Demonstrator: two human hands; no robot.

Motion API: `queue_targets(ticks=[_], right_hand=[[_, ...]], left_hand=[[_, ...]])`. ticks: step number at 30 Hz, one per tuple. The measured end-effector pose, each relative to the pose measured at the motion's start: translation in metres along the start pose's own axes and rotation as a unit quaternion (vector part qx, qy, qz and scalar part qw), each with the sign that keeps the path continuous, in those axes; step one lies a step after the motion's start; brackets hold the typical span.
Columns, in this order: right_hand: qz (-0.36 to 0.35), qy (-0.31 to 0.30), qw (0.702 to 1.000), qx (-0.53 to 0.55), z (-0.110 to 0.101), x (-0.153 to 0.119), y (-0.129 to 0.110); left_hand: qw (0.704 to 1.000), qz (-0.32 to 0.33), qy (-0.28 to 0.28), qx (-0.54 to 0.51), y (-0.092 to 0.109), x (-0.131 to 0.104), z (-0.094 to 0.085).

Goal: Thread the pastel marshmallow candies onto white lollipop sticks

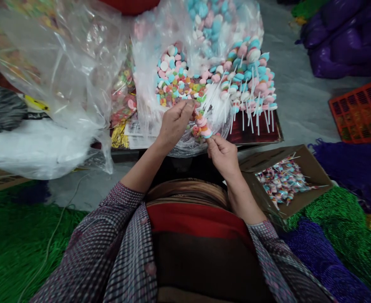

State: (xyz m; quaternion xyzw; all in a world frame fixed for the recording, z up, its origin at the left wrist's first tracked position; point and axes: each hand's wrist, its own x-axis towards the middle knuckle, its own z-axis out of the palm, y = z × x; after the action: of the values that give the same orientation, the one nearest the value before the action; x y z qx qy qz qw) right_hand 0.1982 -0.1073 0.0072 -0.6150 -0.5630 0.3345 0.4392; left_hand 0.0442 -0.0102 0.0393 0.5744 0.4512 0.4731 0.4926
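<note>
A candy skewer [203, 127] with pink, white and blue pieces is between my hands over the table edge. My right hand [223, 153] is closed at its lower end, just under the blue piece. My left hand [176, 122] pinches at the upper end; what lies between its fingertips is too small to make out. Just beyond are loose gummy rings [185, 87] and pink, white and blue marshmallows [169, 63] on clear plastic. White sticks [215, 101] lie in a bundle to the right. Finished-looking marshmallow skewers [254, 88] are piled beside them, sticks towards me.
A cardboard box [318, 176] of wrapped candy sticks stands low at my right. Large clear plastic bags [68, 63] cover the left side. An orange crate [358, 111], purple bags [340, 38] and green netting-like strands [343, 219] lie around on the floor.
</note>
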Motion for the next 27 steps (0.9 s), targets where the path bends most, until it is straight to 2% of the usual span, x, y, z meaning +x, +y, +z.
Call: queue_targets(ticks=[4,8,12,14,18,20,22,24,27], right_hand=[[0.009,-0.006,1.000,-0.008,-0.012,-0.001,0.000],[0.038,0.017,0.999,0.033,-0.025,0.000,0.002],[0.057,0.034,0.995,0.076,-0.025,0.000,0.004],[0.057,0.035,0.994,0.085,-0.022,-0.001,0.005],[0.064,0.039,0.993,0.090,-0.019,-0.001,0.008],[0.065,0.043,0.993,0.093,-0.019,-0.001,0.009],[0.067,0.044,0.992,0.099,-0.018,-0.001,0.009],[0.068,0.039,0.992,0.102,-0.016,-0.001,0.009],[0.063,0.030,0.994,0.089,-0.013,-0.001,0.008]], left_hand=[[1.000,-0.012,0.001,-0.005,-0.013,0.006,-0.004],[0.997,0.027,0.020,0.065,-0.030,0.008,-0.008],[0.973,0.080,-0.079,0.200,-0.040,0.003,-0.006],[0.966,0.096,-0.083,0.226,-0.045,0.007,-0.009],[0.967,0.107,-0.003,0.233,-0.060,0.038,-0.035],[0.959,0.098,-0.006,0.265,-0.070,0.060,-0.051],[0.943,0.085,-0.033,0.319,-0.080,0.079,-0.060],[0.929,0.067,-0.054,0.359,-0.085,0.092,-0.059],[0.930,0.043,-0.060,0.361,-0.087,0.101,-0.049]])
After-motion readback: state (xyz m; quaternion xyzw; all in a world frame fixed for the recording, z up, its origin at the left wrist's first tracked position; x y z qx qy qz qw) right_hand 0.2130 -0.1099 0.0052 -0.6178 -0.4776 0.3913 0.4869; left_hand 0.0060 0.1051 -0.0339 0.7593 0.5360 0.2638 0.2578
